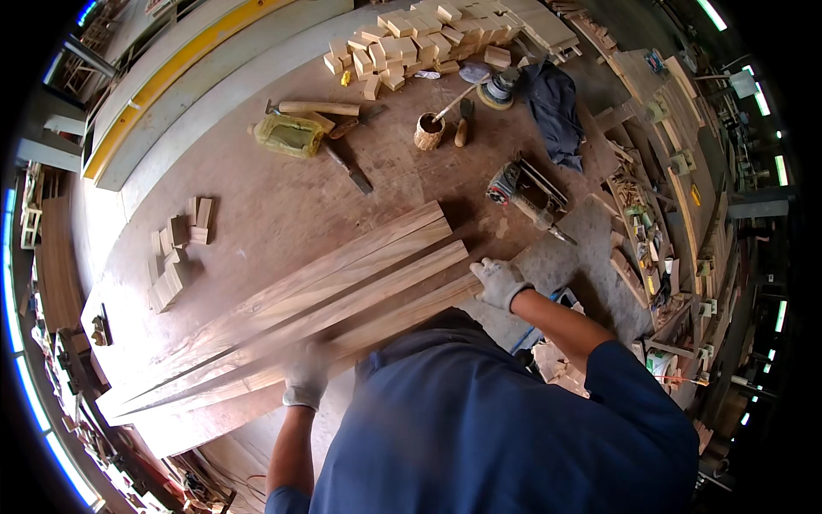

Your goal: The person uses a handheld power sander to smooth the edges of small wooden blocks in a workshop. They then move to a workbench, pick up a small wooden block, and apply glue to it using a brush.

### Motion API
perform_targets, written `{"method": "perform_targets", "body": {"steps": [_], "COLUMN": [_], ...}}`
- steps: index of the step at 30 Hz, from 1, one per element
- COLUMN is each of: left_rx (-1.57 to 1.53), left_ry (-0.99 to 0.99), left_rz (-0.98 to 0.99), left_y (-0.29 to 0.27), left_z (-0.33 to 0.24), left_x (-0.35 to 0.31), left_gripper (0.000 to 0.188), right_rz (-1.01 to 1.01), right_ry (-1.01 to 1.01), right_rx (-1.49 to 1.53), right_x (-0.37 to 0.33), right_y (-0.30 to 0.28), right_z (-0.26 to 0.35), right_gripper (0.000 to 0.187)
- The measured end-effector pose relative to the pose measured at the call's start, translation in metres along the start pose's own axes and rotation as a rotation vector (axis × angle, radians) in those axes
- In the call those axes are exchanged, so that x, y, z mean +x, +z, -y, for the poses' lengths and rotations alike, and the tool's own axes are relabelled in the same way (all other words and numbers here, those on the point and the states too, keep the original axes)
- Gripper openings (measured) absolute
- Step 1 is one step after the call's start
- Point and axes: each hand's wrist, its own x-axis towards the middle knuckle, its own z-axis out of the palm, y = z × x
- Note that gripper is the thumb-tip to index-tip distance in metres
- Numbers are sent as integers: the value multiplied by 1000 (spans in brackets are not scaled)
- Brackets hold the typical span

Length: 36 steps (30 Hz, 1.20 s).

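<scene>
Long wooden boards lie slantwise across the brown worktable in front of me: a far board (342, 265), a middle board (377, 289) and a near board (411, 320) by my body. They fan apart toward the right and come together at the left. My right hand (499, 283), in a pale work glove, is closed at the right end of the near board. Gloved too, my left hand (306, 374) is over the near board's left part. Motion smears its fingers, so its grip is unclear.
A nail gun (522, 195) lies right of the boards. Farther back are a hammer (321, 109), a chisel (347, 168), a yellowish container (291, 135), a glue pot (429, 133), a sander (498, 90), dark cloth (556, 111) and piled wood blocks (398, 50). Small wood pieces (178, 248) sit left.
</scene>
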Motion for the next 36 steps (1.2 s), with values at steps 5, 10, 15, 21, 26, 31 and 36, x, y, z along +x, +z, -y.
{"method": "perform_targets", "body": {"steps": [5, 10, 15, 21, 26, 31, 36], "left_rx": [52, 52, -54, -35, -6, -96, -80], "left_ry": [162, 79, 11, -51, 25, 13, 49], "left_rz": [-150, -160, -199, -142, -298, -177, -78], "left_y": [30, 20, 7, 11, 18, 7, -1], "left_z": [25, 16, -3, -2, 5, 6, 3], "left_x": [-16, 1, 1, -5, -1, -7, -3], "left_gripper": [62, 55, 36, 40, 36, 47, 59], "right_rz": [7, -228, -31, 0, -94, -131, -164], "right_ry": [-56, -161, -35, -103, -145, -173, -92], "right_rx": [67, 19, -142, -230, -185, -152, -130], "right_x": [0, 10, 19, 20, 13, 23, 5], "right_y": [-9, 46, 19, 16, 22, 39, 26], "right_z": [-5, -31, -3, -4, -7, -25, 2], "right_gripper": [74, 81, 60, 54, 49, 45, 28]}}
